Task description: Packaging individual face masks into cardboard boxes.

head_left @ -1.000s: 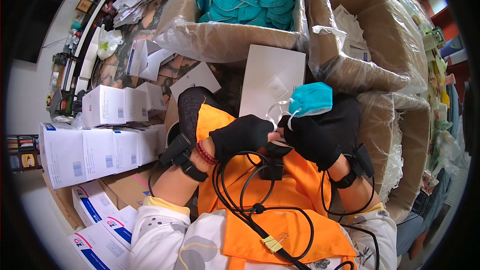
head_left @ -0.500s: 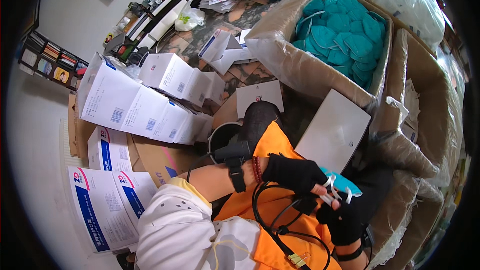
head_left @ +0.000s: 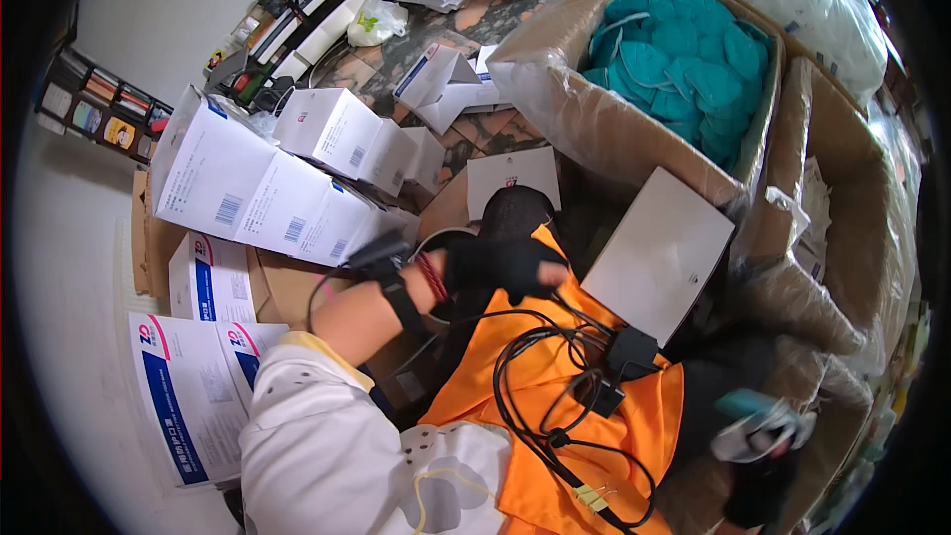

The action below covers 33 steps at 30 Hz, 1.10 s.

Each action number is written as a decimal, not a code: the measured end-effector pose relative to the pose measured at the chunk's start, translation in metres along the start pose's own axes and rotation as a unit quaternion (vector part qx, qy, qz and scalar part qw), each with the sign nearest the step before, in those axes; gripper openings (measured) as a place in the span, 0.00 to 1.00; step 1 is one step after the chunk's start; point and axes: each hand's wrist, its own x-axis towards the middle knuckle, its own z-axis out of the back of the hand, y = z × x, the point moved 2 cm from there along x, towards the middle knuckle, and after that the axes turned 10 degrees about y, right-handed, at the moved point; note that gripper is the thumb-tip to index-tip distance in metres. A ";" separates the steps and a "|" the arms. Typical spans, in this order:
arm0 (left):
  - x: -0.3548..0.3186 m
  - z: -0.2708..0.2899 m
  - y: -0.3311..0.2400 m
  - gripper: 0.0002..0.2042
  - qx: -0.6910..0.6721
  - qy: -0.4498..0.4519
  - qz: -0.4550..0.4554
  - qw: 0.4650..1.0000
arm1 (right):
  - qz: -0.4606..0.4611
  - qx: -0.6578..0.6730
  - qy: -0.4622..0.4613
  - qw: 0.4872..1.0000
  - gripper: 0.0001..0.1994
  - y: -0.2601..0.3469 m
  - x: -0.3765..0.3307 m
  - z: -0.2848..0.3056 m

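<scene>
My right hand [head_left: 768, 481], in a black fingerless glove, is at the lower right. It is closed on a teal face mask [head_left: 748, 404] with white straps; mask and fingers are smeared by motion. My left hand [head_left: 500, 267], also in a black fingerless glove, is over my dark-clad leg, beside the orange apron [head_left: 515, 347]. Its fingers are mostly hidden and blurred, and I see nothing held in it. A large plastic-lined carton [head_left: 555, 109] beyond my hands is heaped with teal masks [head_left: 684, 69].
A white box [head_left: 659, 258] stands right of my left hand. Black cables and small black modules [head_left: 631, 352] lie across the apron. White cartons [head_left: 258, 188] line the left. Another lined carton [head_left: 852, 218] stands at the right, near a clear plastic bag [head_left: 807, 15].
My hands have come apart. The right hand carried the mask rightward and down to the lower right; the left hand moved back left and up, off the mask.
</scene>
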 end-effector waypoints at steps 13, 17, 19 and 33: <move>-0.060 0.135 0.184 0.15 0.425 -0.409 0.133 0.797 | -0.058 -0.287 -0.002 0.956 0.16 0.034 0.066 -0.125; -0.044 0.107 0.209 0.14 0.420 -0.339 0.220 0.812 | 0.136 -0.553 0.056 0.820 0.10 0.040 0.085 -0.153; -0.043 0.093 0.219 0.12 0.489 -0.394 -0.056 0.777 | 0.082 -0.454 0.100 0.882 0.12 0.044 0.086 -0.180; 0.074 -0.034 -0.021 0.30 -0.314 0.112 -0.119 0.935 | 0.391 -0.574 0.199 0.692 0.08 0.037 0.099 -0.218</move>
